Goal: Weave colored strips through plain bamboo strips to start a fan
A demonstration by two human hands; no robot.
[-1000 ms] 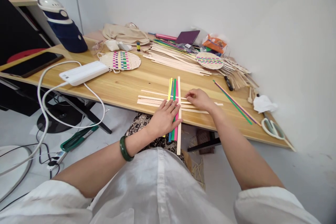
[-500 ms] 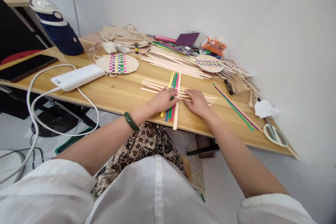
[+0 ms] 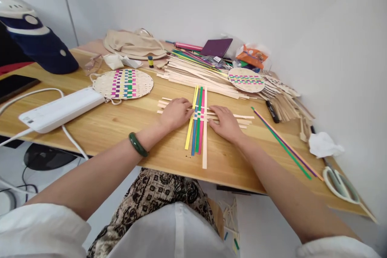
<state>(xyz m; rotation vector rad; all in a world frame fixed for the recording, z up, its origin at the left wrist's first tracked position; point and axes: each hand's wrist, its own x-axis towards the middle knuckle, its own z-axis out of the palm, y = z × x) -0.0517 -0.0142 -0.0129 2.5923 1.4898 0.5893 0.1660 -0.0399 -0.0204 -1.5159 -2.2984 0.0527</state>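
Between my hands lies a small weave of flat strips. A yellow strip, a blue strip, a green strip, a pink strip and a plain strip run lengthwise, crossed by several plain strips. My left hand rests over the left ends of the crossing strips, fingertips at the yellow strip, holding nothing. Fingers stretched out, my right hand lies on the crossing strips just right of the plain lengthwise one. Both palms hide parts of the crossing strips.
Two woven oval pieces, one left and one right, lie farther back near a strip pile. A power bank, a marker, loose coloured strips, scissors and a dark blue bottle surround the work.
My left hand has moved left off the middle of the weave, uncovering its checked crossing. My right hand stays beside the weave. The view has shifted closer to the table.
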